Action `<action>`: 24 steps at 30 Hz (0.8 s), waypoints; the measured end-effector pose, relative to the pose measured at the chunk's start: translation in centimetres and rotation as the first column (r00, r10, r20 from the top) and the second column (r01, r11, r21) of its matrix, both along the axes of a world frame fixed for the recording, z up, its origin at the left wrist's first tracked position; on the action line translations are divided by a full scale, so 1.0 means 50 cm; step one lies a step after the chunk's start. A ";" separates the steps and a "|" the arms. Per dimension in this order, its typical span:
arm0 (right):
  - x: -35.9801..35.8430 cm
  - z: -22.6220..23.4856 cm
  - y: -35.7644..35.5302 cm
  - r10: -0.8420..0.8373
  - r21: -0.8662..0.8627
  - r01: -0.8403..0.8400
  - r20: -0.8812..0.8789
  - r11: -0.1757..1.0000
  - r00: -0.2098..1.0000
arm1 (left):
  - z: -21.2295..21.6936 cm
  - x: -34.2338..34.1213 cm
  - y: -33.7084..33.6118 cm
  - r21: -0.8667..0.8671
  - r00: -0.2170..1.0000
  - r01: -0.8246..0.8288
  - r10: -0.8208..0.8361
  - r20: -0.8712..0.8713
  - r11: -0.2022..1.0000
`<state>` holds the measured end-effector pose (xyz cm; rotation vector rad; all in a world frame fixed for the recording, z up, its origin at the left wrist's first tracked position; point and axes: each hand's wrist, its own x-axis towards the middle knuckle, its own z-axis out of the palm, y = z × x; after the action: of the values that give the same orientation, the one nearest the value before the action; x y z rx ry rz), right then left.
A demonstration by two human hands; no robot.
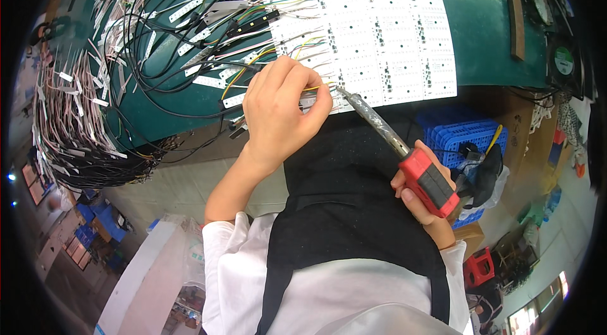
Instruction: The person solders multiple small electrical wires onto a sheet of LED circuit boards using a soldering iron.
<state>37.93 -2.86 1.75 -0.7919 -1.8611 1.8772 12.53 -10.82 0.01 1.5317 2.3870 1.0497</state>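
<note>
With thumb and forefinger pinched together, my left hand holds a thin yellow wire at the near left corner of a white circuit board panel. My right hand is wrapped round the red and black handle of a soldering iron. The iron slants up and to the left, its tip at the board by the wire's end, close to my left fingertips. Whether the tip touches the wire is too small to tell. Several coloured wires run off the panel's left edge to small white and black strips.
Black cables and wired light strips cover the left of the green table. A thick wire bundle hangs over its left edge. A wooden bar lies at the right. Below the table's right side stands a blue crate.
</note>
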 end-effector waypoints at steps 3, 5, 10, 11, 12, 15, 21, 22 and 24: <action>0.000 -0.003 0.001 0.027 0.064 -0.026 -0.009 0.998 1.000 | -0.001 0.001 0.000 0.004 1.000 -0.005 0.005 -0.010 1.000; 0.000 -0.004 0.000 0.031 0.087 -0.031 -0.008 0.996 0.999 | -0.003 0.002 0.001 0.018 0.999 -0.006 0.006 -0.039 1.000; -0.004 -0.005 0.004 0.035 0.097 -0.031 -0.045 0.995 0.998 | -0.001 0.004 0.002 0.027 0.999 -0.005 0.006 -0.045 1.000; -0.004 -0.005 0.006 0.041 0.088 -0.039 -0.026 0.995 0.999 | 0.000 0.004 0.003 0.031 0.999 -0.004 0.005 -0.049 0.999; -0.005 -0.005 0.010 0.060 0.139 -0.054 -0.038 0.989 0.998 | 0.001 0.004 0.004 0.028 0.999 -0.005 0.007 -0.048 1.000; 0.001 0.002 0.011 0.062 0.150 -0.056 -0.034 0.987 0.997 | 0.001 0.003 0.003 0.028 0.999 -0.007 0.008 -0.052 1.000; 0.001 -0.010 0.017 -0.224 -0.261 0.142 -0.322 0.955 0.920 | -0.006 0.003 -0.004 0.003 0.999 -0.001 0.001 -0.043 1.000; 0.000 -0.012 0.031 -0.241 -0.224 0.170 -0.344 0.960 0.907 | -0.007 0.003 -0.001 0.034 0.999 0.021 -0.020 -0.042 0.999; -0.005 -0.018 0.071 -0.259 -0.219 0.185 -0.385 0.958 0.886 | -0.002 0.005 -0.002 0.072 0.999 0.019 -0.016 -0.039 0.997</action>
<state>37.69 0.70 0.84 -0.5763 -1.3038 1.8993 12.77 -10.92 -0.08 1.6071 2.3807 1.1252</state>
